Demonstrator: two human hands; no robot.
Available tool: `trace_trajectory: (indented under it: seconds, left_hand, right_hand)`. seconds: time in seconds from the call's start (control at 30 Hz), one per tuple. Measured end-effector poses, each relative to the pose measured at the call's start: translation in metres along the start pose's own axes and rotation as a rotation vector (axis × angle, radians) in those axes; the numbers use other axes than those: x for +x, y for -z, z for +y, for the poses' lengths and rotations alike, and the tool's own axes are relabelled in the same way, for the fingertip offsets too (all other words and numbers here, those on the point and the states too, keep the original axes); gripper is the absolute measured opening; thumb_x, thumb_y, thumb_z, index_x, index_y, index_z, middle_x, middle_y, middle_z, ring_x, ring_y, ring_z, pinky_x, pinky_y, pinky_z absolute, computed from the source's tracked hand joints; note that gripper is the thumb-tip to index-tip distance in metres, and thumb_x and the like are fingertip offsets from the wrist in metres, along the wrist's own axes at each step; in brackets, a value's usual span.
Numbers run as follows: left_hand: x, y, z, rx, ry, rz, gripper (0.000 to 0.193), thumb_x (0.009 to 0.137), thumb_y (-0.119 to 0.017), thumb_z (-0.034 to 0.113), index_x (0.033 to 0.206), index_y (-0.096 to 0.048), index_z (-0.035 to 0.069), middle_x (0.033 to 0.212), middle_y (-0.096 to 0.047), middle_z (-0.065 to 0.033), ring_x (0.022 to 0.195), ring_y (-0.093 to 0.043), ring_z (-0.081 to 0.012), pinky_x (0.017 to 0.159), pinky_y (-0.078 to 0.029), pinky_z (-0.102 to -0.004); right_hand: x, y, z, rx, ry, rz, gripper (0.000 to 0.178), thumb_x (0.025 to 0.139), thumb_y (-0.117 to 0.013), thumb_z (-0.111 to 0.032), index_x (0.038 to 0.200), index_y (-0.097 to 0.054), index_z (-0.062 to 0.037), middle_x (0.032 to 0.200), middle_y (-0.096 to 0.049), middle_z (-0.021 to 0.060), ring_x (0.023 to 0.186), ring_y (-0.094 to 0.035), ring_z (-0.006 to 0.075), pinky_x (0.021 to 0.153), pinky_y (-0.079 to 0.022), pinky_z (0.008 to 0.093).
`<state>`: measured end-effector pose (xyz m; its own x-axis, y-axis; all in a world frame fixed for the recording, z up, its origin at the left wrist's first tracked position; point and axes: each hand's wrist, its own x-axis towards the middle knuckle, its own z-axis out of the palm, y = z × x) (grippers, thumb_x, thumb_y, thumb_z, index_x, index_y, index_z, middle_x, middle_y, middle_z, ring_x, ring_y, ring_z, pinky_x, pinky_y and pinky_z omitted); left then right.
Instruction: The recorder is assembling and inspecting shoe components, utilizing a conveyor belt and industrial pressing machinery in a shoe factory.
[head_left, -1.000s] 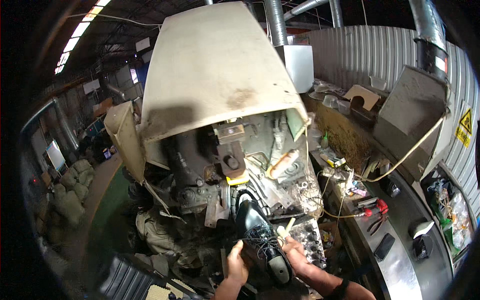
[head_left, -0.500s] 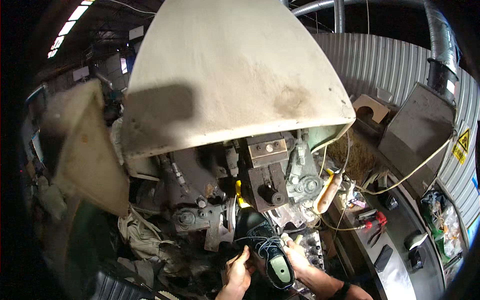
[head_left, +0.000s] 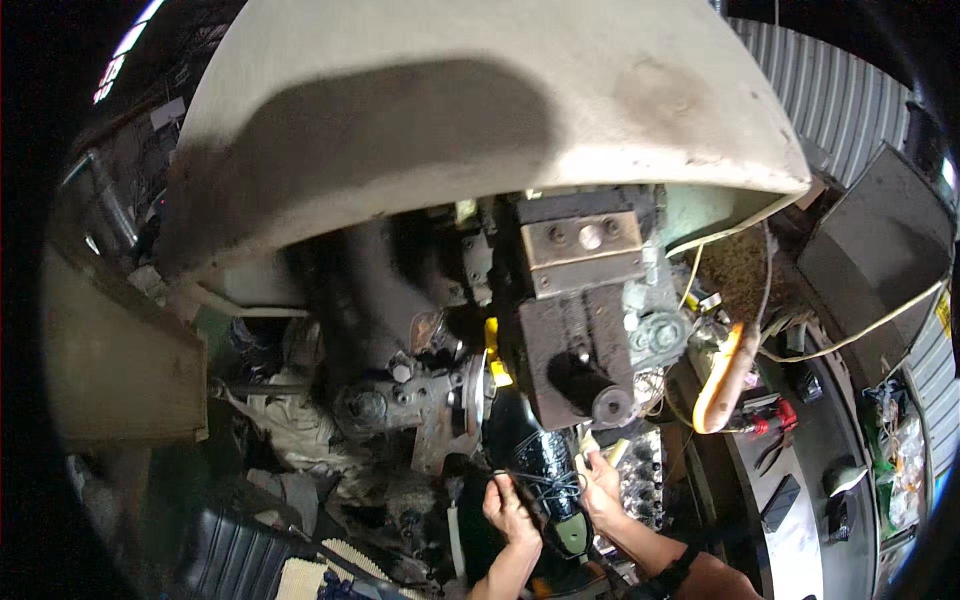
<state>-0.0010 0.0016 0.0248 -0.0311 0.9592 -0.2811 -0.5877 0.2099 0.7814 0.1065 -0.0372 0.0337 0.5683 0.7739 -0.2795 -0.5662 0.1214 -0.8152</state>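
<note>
A black lace-up shoe [head_left: 548,465] lies with its toe under the machine's dark metal head [head_left: 575,350]. A pale green last with a hole [head_left: 574,535] shows in its heel opening, which points toward me. My left hand [head_left: 512,512] closes on the shoe's left side, fingertips by the crossed laces. On the opposite side my right hand [head_left: 602,492] grips the shoe; a pale piece lies at its fingertips, too small to name. The toe's tip is hidden beside a yellow part [head_left: 496,355] of the machine.
A large cream hood [head_left: 480,130] overhangs the machine. To the right hangs a glowing lamp [head_left: 725,385] on a cable. A metal bench [head_left: 790,545] holds a red tool [head_left: 770,418] and dark blocks [head_left: 783,503]. A black ribbed seat [head_left: 235,555] stands at lower left.
The view has tilted down and come closer to the machine. The shoe's toe now sits farther in beneath the metal head, and both hands have gone forward with it.
</note>
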Motion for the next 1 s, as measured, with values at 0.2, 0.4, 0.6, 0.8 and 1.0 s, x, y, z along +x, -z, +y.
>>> trace_trajectory:
  seconds: [0.2,0.4,0.6,0.8,1.0]
  left_hand:
    - [0.003,-0.007,0.003,0.006,-0.014,-0.024,0.027,0.099,-0.059,0.031,0.08,-0.059,0.011,0.076,-0.054,0.0076,0.068,-0.049,-0.0046,0.062,-0.04,-0.0217]
    - [-0.006,-0.005,0.007,-0.086,0.148,-0.011,0.019,0.1,-0.057,0.025,0.088,-0.061,0.01,0.071,-0.058,0.0044,0.056,-0.052,-0.0067,0.049,-0.041,-0.0221]
    - [-0.012,-0.008,0.014,-0.07,0.138,0.104,0.025,0.094,-0.065,0.035,0.082,-0.064,0.013,0.072,-0.058,0.0069,0.058,-0.051,-0.0046,0.05,-0.04,-0.0209]
    - [-0.019,-0.002,0.02,0.018,0.293,-0.036,0.037,0.099,-0.051,0.045,0.099,-0.06,0.009,0.091,-0.06,-0.0001,0.079,-0.055,-0.0113,0.071,-0.044,-0.0277]
    - [-0.024,0.011,-0.017,-0.04,0.215,-0.185,0.047,0.104,-0.038,0.04,0.131,-0.049,0.003,0.128,-0.055,-0.0076,0.116,-0.051,-0.018,0.103,-0.038,-0.0331]
  right_hand:
    - [0.009,0.012,0.013,-0.114,0.027,0.006,0.019,0.096,-0.063,-0.017,0.111,-0.056,-0.0106,0.059,-0.041,-0.0109,0.043,-0.036,0.0007,0.036,-0.025,0.0197]
    - [0.005,0.024,0.015,0.105,-0.107,-0.011,0.017,0.092,-0.067,-0.014,0.103,-0.06,-0.0027,0.08,-0.061,-0.0017,0.065,-0.056,0.0062,0.054,-0.045,0.0209]
    - [-0.026,-0.017,-0.02,0.17,-0.105,0.031,0.021,0.094,-0.066,-0.02,0.104,-0.063,-0.001,0.081,-0.061,-0.0017,0.067,-0.056,0.0066,0.057,-0.046,0.0213]
    - [-0.022,0.019,-0.006,-0.2,-0.081,-0.009,0.047,0.103,-0.045,-0.037,0.134,-0.051,-0.0031,0.113,-0.057,0.001,0.092,-0.053,0.0107,0.088,-0.04,0.02]
    - [-0.04,0.007,0.0,-0.146,0.005,-0.19,0.057,0.106,-0.036,-0.032,0.151,-0.022,-0.0008,0.141,-0.046,0.0096,0.125,-0.046,0.0184,0.11,-0.033,0.033]
